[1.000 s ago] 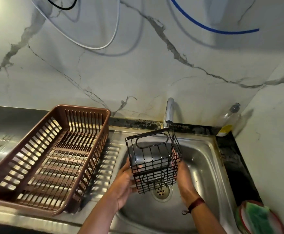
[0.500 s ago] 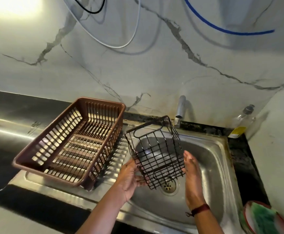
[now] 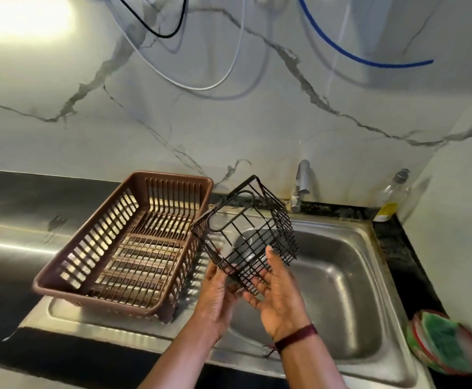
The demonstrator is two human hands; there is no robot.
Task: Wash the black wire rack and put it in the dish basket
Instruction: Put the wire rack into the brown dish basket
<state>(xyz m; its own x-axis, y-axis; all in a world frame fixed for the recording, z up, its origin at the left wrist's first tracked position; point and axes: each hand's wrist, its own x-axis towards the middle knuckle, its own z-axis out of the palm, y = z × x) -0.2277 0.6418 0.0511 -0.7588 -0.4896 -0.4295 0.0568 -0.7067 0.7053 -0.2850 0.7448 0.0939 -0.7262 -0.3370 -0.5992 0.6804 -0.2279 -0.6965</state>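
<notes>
The black wire rack [image 3: 246,234] is held in the air above the left edge of the sink [image 3: 350,290], clear of the bowl. It is tilted. The base sits low at 5 o'clock by the hands and the open mouth points up toward 11 o'clock, so we read its long axis along that line. The handle-loop side faces 9 o'clock.

The left hand [image 3: 218,296] pinches the lower corner, with the thumb on the front wires and the fingers curled behind. The right hand [image 3: 281,301] cradles the base, its fingers spread and its thumb straight against the side wires.

We see no water running from the tap [image 3: 302,183], so we judge that washing is done and the transfer is in hand. The dish basket [image 3: 60,287] stands at 9 o'clock, just beside the rack. The next move calls for carrying the rack over the basket's near rim, levelling it, and lowering it base-first.
</notes>
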